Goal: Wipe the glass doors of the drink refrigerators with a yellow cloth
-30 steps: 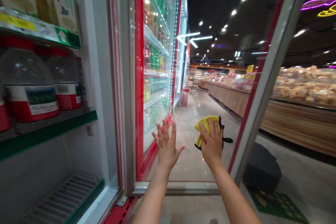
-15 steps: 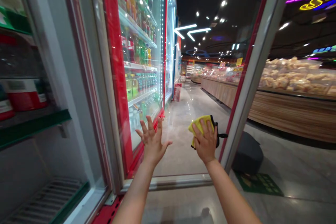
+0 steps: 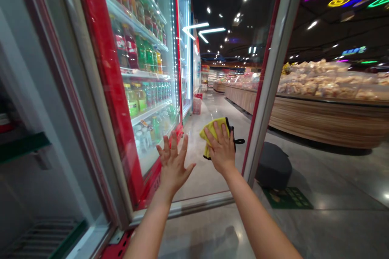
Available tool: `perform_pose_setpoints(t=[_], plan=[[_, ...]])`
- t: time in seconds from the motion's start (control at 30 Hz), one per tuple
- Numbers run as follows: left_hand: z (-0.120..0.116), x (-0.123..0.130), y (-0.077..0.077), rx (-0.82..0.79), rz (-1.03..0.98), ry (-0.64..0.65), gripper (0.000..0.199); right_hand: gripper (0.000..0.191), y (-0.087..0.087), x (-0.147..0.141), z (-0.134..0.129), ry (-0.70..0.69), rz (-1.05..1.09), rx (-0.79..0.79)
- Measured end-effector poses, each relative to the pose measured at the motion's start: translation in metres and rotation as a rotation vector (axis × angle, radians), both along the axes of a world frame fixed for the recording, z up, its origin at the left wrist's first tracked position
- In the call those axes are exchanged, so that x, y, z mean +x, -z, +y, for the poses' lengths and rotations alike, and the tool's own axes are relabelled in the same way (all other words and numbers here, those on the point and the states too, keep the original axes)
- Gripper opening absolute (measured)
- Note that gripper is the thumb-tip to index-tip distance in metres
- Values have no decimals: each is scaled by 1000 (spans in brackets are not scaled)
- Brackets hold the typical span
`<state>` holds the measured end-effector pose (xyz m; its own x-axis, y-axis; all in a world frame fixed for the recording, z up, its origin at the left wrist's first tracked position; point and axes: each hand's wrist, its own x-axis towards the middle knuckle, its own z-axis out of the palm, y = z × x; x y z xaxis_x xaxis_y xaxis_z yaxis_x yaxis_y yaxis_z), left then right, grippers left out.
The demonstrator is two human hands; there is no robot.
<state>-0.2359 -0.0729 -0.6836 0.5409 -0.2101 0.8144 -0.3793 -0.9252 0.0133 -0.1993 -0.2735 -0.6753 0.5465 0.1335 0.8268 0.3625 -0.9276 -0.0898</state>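
Observation:
An open glass door (image 3: 200, 186) in a metal frame stands in front of me, and the aisle shows through its pane. My left hand (image 3: 174, 166) is spread against the lower left part of the glass, with nothing in it. To its right, my right hand (image 3: 223, 153) lies flat with fingers apart, pressing a yellow cloth (image 3: 208, 131) with black edging and a black loop to the pane. The cloth sticks out beyond the fingertips on the left and top.
Lit coolers with bottles (image 3: 148, 54) stand behind the glass at left. A cooler interior with a green-edged shelf (image 3: 24, 147) is at far left. Right of the door are a dark grey stool (image 3: 273, 166) and a wood-panelled counter (image 3: 328, 121) with bagged goods.
My right hand and the cloth have moved left and slightly up in view. The background has also shifted left as the camera turned. My left hand stays spread in nearly the same spot.

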Motion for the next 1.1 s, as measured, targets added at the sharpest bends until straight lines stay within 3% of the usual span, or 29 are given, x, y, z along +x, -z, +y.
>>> perform_pose_setpoints(t=[0.13, 0.23, 0.3, 0.4, 0.5, 0.57, 0.63, 0.73, 0.8, 0.87, 0.97, 1.03, 1.1], plan=[[-10, 2, 2, 20, 25, 17, 116, 63, 38, 6, -12, 151, -79, 260], [-15, 7, 6, 20, 20, 7, 122, 64, 61, 3, -6, 187, -102, 285], [-17, 11, 9, 14, 10, -5, 126, 66, 52, 0, -2, 136, -83, 184], [-18, 15, 11, 8, 13, -20, 127, 70, 7, 0, -5, 17, -37, 17], [-17, 16, 12, 17, 24, -35, 127, 68, -27, 5, -19, 84, -46, 159], [-17, 15, 12, 25, 32, -43, 127, 66, -23, 8, -23, 145, -72, 307], [-17, 15, 12, 24, 46, -46, 127, 67, -1, 8, -17, 177, -97, 401], [-17, 16, 12, 12, 49, -39, 127, 71, 24, 1, 4, 148, -99, 324], [-17, 17, 12, 12, 40, -38, 127, 73, 17, -3, 13, 71, -70, 139], [-16, 16, 12, 20, 42, -43, 125, 73, -7, -3, 11, 15, -42, 5], [-17, 14, 11, 32, 50, -45, 124, 68, -36, 3, -10, 80, -54, 122], [-17, 13, 10, 31, 55, -46, 124, 65, -29, 7, -22, 159, -85, 304], [-18, 12, 9, 19, 59, -43, 124, 65, -3, 7, -25, 205, -99, 415]])
